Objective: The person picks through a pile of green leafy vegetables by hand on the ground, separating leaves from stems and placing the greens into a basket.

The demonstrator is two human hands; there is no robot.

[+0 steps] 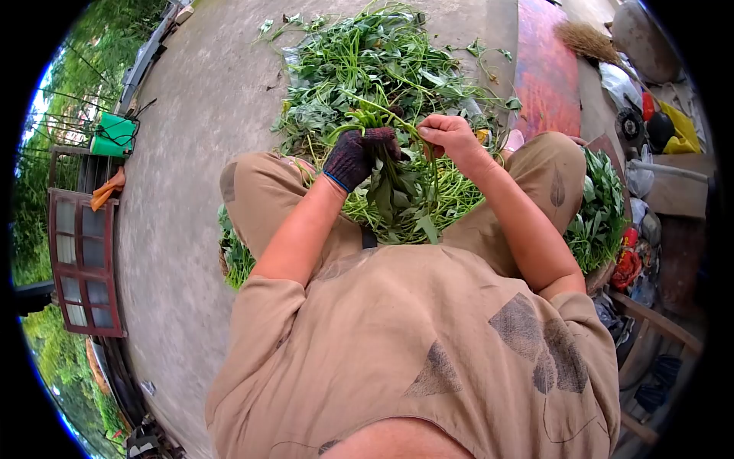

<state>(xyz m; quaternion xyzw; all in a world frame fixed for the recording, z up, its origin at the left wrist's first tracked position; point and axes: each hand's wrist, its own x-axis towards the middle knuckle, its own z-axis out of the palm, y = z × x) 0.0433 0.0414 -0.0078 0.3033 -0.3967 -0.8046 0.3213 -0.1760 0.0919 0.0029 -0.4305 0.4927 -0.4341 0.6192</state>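
Note:
My left hand (pixel 358 157), in a dark knitted glove with a blue cuff, is closed around a bunch of green stems (pixel 372 118); its leaves (pixel 391 191) hang down below the fist. Just to the right, my bare right hand (pixel 451 139) pinches a single green stem (pixel 397 118) between thumb and fingers. Beyond both hands a large heap of leafy greens (pixel 367 57) is spread over the ground. More cut stems (pixel 459 195) lie between my knees, below the hands.
Leafy greens (pixel 600 210) stand by my right knee, others (pixel 235 249) by my left. A red board (pixel 547 69), a straw broom (pixel 587 40) and bags are at the right. A framed window (pixel 84 264) and green container (pixel 113 135) stand left on the concrete (pixel 176 191).

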